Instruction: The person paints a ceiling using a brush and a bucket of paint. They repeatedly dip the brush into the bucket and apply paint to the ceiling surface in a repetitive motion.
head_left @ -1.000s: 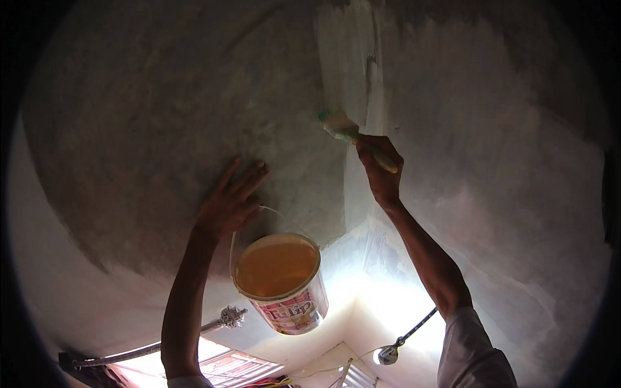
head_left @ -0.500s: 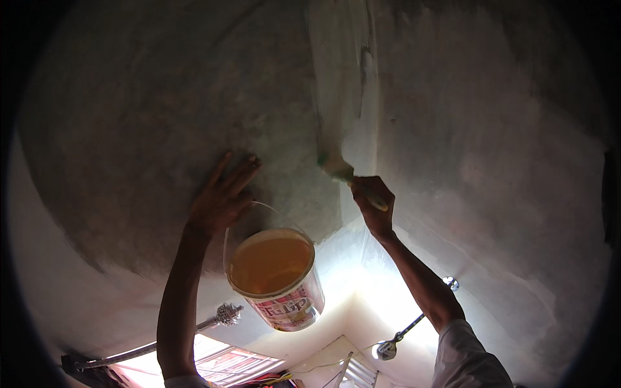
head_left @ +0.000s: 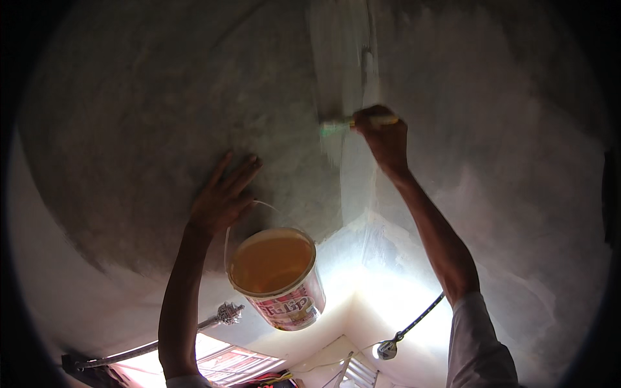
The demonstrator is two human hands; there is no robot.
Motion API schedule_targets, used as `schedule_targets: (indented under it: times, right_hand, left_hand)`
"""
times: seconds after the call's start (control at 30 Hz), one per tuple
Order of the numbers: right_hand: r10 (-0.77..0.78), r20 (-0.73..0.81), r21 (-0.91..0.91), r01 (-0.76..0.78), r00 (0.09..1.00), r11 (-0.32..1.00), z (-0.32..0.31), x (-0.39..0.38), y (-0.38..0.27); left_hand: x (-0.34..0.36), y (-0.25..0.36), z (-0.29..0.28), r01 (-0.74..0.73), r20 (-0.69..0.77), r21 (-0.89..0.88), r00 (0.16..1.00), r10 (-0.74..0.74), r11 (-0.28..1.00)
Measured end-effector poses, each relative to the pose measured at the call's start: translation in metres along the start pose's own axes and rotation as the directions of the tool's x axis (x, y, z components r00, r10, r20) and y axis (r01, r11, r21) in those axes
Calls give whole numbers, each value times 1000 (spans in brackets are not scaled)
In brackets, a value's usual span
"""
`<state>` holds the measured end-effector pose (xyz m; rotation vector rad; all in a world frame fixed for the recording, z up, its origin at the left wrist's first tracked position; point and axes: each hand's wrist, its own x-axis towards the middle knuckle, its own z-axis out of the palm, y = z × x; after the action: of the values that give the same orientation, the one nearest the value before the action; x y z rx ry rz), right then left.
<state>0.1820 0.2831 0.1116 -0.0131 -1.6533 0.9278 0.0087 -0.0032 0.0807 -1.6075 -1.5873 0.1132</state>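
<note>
My right hand (head_left: 386, 142) is closed round the handle of a flat paintbrush (head_left: 336, 127), whose bristles point left onto the wall near the corner. Pale, wet-looking strokes (head_left: 333, 58) run upward above the brush. On the dark grey wall (head_left: 162, 129) my left hand (head_left: 223, 197) lies with its fingers stretched out. Just below it hangs a plastic bucket (head_left: 291, 312) with a printed side, part full of an orange-brown looking liquid. Its thin wire handle rises to my left hand and passes out of sight at the thumb; how it is hooked there is hidden.
A rod with an ornate end (head_left: 226, 313) extends at the lower left beside a bright window (head_left: 233, 362). A round lamp-like fitting (head_left: 387, 350) stands on a dark stem at the lower right. Strong light falls on the corner behind the bucket.
My right hand has moved up along the corner with the paintbrush, which now lies nearly level. My left hand and the bucket have stayed almost still.
</note>
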Motion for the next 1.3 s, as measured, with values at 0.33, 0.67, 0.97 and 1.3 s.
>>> schedule_targets:
  times: [0.33,0.67,0.97,1.3]
  right_hand:
    - [-29,-103,100,39,994,994,-1,-90,44]
    - [169,-19,83,-167,985,983,0,-199,105]
    - [304,-17,111,-301,952,947,3,-223,123]
    - [420,17,41,-420,907,906,-2,-256,132]
  left_hand:
    - [7,1,5,-24,-43,21,999,24,1000]
    - [6,0,3,-4,-30,-51,1000,3,999]
    - [7,0,3,1,-20,-33,1000,-1,999]
    - [4,0,6,1,-20,-62,1000,-2,998]
